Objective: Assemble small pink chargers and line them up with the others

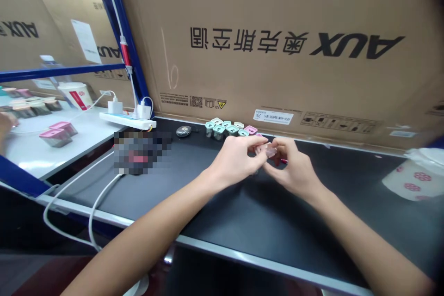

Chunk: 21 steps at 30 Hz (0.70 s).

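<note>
My left hand (236, 159) is closed, thumb and fingers pinching a small pale pink and clear plastic piece (269, 151). From the other side my right hand (294, 166) meets it, its fingertips bent round the same piece. A thin red thing (284, 161) shows by the right fingers; I cannot make out what it is. Just behind the left hand stands a cluster of small clear-bodied containers with mint-green tops (218, 128). A pink-topped one (250, 130) sits at the cluster's right end, and the fingers partly hide things there.
A tall cardboard sheet (243, 78) backs the black table (215, 226). White chargers plug into a power strip (128, 120), with cables hanging off left. A paper cup (412, 180) stands right. Another person's hand (4, 129) is at the neighbouring white table (31, 162).
</note>
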Motion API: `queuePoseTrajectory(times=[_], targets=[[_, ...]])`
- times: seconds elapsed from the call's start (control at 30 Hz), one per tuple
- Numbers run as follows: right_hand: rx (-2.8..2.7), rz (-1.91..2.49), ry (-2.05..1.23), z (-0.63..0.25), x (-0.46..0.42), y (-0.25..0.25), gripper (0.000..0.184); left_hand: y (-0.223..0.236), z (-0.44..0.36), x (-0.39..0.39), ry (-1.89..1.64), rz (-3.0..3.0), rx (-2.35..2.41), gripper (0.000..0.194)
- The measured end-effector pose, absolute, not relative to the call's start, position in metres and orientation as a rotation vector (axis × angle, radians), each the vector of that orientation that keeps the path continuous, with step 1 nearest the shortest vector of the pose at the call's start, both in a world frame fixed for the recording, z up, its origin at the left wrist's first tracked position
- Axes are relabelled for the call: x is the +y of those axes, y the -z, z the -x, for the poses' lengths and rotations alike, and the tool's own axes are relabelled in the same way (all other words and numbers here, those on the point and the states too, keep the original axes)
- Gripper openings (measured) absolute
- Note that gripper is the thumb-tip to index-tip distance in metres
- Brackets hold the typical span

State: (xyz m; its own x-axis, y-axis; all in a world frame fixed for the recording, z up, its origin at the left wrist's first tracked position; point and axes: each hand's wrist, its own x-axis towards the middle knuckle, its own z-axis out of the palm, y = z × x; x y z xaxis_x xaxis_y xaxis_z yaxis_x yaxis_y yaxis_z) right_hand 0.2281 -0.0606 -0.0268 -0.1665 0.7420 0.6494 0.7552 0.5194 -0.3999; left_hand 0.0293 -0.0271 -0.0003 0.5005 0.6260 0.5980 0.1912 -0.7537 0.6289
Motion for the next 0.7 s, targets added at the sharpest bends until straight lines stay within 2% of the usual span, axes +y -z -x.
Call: queuePoseTrajectory(times=[0.13,0.23,0.33,0.47,0.53,0.6,0.7], targets=[[-1.690,1.138,-0.218,-0.231,-0.065,0.023,0.040,0.005,-0.033,-0.036,-1.233,-2.465,0.533,0.050],[-1.607,1.042,-0.473,-0.224,-0.067,0.024,0.036,0.009,-0.036,-0.040,-1.084,-2.727,0.699,0.063],[-1.606,1.047,-0.580,-0.210,-0.069,0.029,0.033,0.010,-0.040,-0.043,-0.899,-2.901,1.002,0.056],[-1.616,1.138,-0.577,-0.197,-0.074,0.032,0.029,0.009,-0.041,-0.045,-0.758,-3.008,1.248,0.026],[-1.613,1.204,-0.552,-0.193,-0.076,0.030,0.026,0.008,-0.040,-0.045,-0.719,-3.020,1.307,0.018],[-1.610,1.249,-0.522,-0.191,-0.078,0.027,0.025,0.007,-0.039,-0.045,-0.683,-3.012,1.339,0.021],[-1.637,1.254,-0.466,-0.189,-0.079,0.024,0.023,0.007,-0.038,-0.044,-0.631,-2.981,1.345,0.040]])
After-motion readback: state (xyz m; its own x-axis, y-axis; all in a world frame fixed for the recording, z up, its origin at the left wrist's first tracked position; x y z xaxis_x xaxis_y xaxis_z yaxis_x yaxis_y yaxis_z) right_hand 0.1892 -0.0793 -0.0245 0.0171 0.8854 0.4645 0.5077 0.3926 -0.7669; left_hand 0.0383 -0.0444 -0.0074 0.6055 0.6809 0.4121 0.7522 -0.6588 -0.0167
